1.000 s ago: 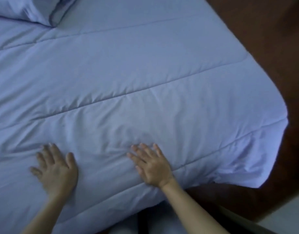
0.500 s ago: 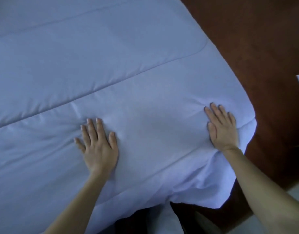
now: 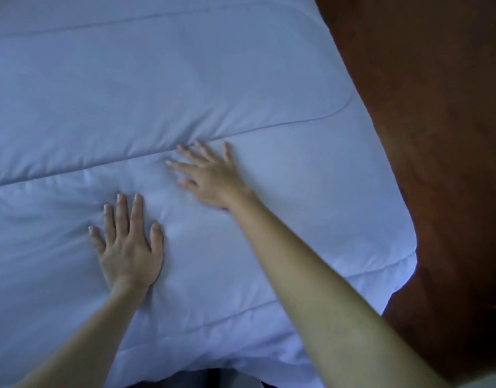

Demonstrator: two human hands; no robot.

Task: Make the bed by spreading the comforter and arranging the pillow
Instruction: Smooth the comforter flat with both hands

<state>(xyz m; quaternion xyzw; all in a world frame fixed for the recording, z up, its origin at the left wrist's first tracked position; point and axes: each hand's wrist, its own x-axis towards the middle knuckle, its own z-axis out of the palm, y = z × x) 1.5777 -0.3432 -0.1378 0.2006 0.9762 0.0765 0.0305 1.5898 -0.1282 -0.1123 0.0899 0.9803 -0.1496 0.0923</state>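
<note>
Pressing flat on the comforter (image 3: 157, 79), which spreads ahead and leftward, right hand (image 3: 213, 180) touches the crosswise seam (image 3: 269, 128), left hand (image 3: 127, 247) rests just short of it, both straight-fingered, gripping nothing; pillow out of view.

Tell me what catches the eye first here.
Two bare hands lie flat on a pale blue comforter that fills most of the view. The left hand is at lower centre and the right hand just beyond it, fingers spread. Dark brown floor lies at right.
</note>
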